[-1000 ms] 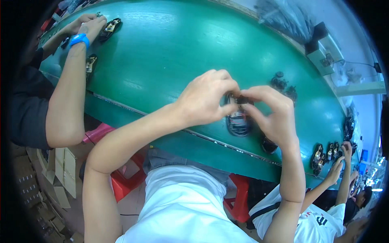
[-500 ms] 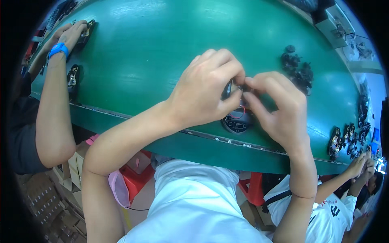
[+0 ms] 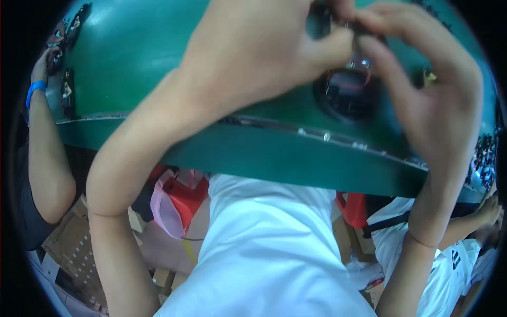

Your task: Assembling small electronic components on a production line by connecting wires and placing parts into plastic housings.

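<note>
On the green table in front of me a black, rounded electronic housing sits between my hands, with a thin red wire looping over its inside. My left hand is closed on the far part of this housing, thumb bent in from the left. Thumb and fingertips of my right hand are pinched together just to the right of the left thumb, above the housing. Whatever is between them is too small and blurred to name. The fingers hide the far part of the housing.
The green table ends at a worn front edge before my body. At the left, a co-worker's hand with a blue wristband is beside dark housings. Several dark parts lie at the right, near another person's hand.
My view has come closer to the hands, which now look larger and higher in the picture. Both hands stay at the housing. The co-worker's hand at the left has shifted.
</note>
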`<state>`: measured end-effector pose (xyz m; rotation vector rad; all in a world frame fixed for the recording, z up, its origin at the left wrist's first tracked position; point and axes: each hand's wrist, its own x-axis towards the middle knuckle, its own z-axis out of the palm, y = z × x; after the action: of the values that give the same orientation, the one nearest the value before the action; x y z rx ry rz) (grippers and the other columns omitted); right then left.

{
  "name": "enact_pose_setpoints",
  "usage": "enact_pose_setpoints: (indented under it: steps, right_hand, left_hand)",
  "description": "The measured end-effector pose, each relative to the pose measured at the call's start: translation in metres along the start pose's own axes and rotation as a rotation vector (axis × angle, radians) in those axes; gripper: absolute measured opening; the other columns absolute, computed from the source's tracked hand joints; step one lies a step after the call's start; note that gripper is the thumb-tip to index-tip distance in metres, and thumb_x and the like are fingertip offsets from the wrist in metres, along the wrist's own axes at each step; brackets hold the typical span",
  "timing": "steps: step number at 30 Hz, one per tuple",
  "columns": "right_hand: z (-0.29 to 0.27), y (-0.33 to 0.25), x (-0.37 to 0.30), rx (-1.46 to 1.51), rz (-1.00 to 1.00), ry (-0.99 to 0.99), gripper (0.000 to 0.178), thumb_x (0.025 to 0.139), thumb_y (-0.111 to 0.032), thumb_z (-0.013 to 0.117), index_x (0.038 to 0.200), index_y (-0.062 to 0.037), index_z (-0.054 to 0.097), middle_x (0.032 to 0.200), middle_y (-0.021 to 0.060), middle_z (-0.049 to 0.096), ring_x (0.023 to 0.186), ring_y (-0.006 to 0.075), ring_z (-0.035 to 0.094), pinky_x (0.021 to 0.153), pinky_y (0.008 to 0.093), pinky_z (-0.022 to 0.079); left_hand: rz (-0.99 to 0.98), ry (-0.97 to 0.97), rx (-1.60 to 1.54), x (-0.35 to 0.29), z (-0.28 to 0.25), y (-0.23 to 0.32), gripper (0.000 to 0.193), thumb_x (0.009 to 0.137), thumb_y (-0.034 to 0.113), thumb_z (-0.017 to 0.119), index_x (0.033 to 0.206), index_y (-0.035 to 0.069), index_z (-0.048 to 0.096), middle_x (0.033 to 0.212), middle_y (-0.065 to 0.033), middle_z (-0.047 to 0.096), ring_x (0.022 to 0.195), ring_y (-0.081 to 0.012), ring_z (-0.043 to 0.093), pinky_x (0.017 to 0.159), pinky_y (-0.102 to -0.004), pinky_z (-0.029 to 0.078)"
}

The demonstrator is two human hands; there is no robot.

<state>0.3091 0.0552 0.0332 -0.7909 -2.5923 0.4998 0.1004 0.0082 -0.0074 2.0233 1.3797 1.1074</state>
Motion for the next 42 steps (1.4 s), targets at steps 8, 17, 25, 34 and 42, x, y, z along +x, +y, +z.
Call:
enact_pose_setpoints:
  steps: [8,17,25,34,42]
  right_hand:
    - [0.017,-0.003,0.004,0.346,0.156,0.194,0.021,0.076,0.002,0.080,0.097,0.0043,0.076,0.090,0.0128,0.072,0.072,0.0151,0.068,0.067,0.0263,0.052]
    - [0.004,0.023,0.002,0.458,-0.078,0.213,0.027,0.078,-0.006,0.083,0.103,0.0013,0.077,0.096,0.0141,0.073,0.081,0.0228,0.071,0.073,0.0311,0.055]
    - [-0.069,0.125,-0.028,-0.034,-0.014,0.315,0.064,0.080,-0.034,0.084,0.138,-0.0130,0.066,0.139,0.0110,0.066,0.128,0.0238,0.061,0.102,0.0384,0.048]
    - [-0.044,0.116,-0.024,0.062,0.089,0.056,0.079,0.081,-0.045,0.077,0.145,-0.0034,0.057,0.154,0.0203,0.051,0.143,0.0393,0.047,0.118,0.0479,0.036]
    - [-0.033,0.117,0.009,0.024,-0.012,0.059,0.063,0.080,-0.024,0.080,0.136,-0.0004,0.062,0.140,0.0206,0.061,0.133,0.0371,0.056,0.114,0.0450,0.041]
  left_hand:
    - [0.093,0.031,0.093,-0.001,0.000,0.001,0.017,0.080,0.006,0.079,0.092,0.002,0.068,0.089,-0.0055,0.068,0.078,-0.0122,0.061,0.069,-0.0259,0.047]
    - [-0.004,-0.060,0.015,-0.002,-0.002,0.004,0.021,0.082,0.002,0.079,0.099,-0.002,0.067,0.105,-0.0117,0.069,0.098,-0.0164,0.065,0.087,-0.0290,0.051]
    - [0.105,-0.015,0.155,0.000,-0.004,0.006,0.019,0.083,0.002,0.075,0.101,0.000,0.070,0.107,-0.0162,0.068,0.099,-0.0316,0.067,0.087,-0.0376,0.054]
    - [0.169,0.029,0.171,-0.016,0.014,0.008,0.029,0.086,0.020,0.071,0.112,0.007,0.069,0.115,-0.0116,0.064,0.106,-0.0306,0.062,0.089,-0.0425,0.047]
    - [0.209,0.156,0.165,-0.022,0.035,0.007,0.022,0.084,0.016,0.071,0.104,0.004,0.070,0.108,-0.0104,0.062,0.101,-0.0271,0.059,0.086,-0.0406,0.045]
